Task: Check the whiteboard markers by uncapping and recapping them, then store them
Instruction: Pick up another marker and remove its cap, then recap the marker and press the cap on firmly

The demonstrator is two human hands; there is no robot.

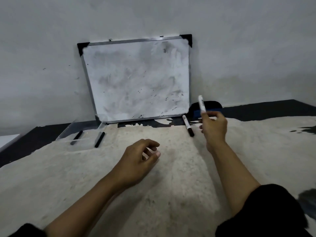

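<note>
- Right now the right hand (213,127) is raised above the pale, worn tabletop (171,185), pinching a white-barrelled whiteboard marker (201,104) between thumb and fingertips so that it stands almost upright, one end pointing up; its lower end is hidden in the grip, so I cannot tell whether the cap is on.
- Meanwhile the left hand (142,158) hovers low over the table, fingers loosely curled and holding nothing.
- A second marker with a white barrel and black cap (188,126) lies on the table just left of the right hand, near the foot of the smudged, metal-framed whiteboard (136,79) leaning on the wall.
- Two dark markers sit far left: one (77,137) inside the clear plastic tray (68,132), the other (100,139) just beside it on the table.
- A dark eraser with a blue band (206,108) rests behind the raised marker.
- The step in hand looks like checking the held marker, and it goes best with both hands:
  - bring the free hand across to take the cap end;
  - hold the barrel firmly and pull straight along its axis, not sideways;
  - push the cap back until it seats fully, so the tip cannot dry out.
- Afterwards the tray seems the likely storage spot, well apart from the right hand.
</note>
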